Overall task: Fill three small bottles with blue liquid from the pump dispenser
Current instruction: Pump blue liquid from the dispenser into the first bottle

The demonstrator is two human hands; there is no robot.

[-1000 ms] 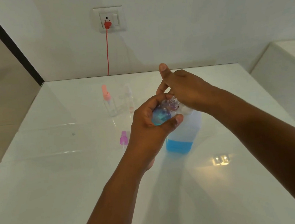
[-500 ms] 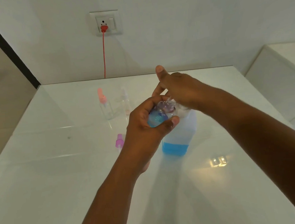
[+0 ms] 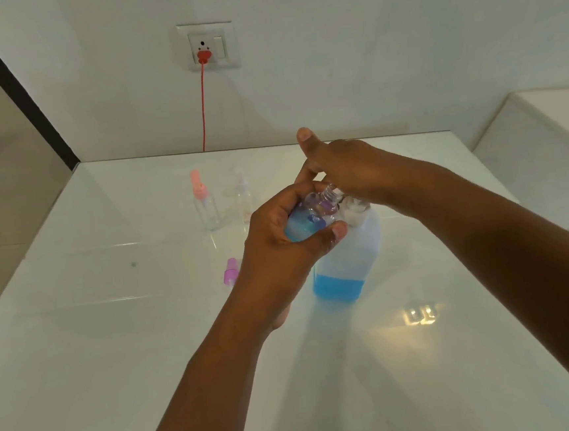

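- The left hand (image 3: 279,250) is gripping a small bottle (image 3: 310,214), fingers (image 3: 338,231) and thumb curling round its body; it is tilting with its open neck toward the pump dispenser (image 3: 348,254).
- The right hand (image 3: 351,171) is resting over the pump head, thumb raised; its fingers are hidden underneath, so I cannot tell how they lie.
- Step in hand, as judged: filling this bottle. To do it well, the neck should be sitting directly under the nozzle, the bottle held steady, and the pump pressed slowly so nothing spills onto the surface (image 3: 117,367).
- Blue liquid is showing in the held bottle's lower part; the dispenser is holding a low blue layer.
- A pink-capped bottle (image 3: 204,205) and a clear-capped bottle (image 3: 243,198) are standing well beyond the fingers, looking empty.
- A purple spray cap (image 3: 230,271) is lying just left of the left wrist.
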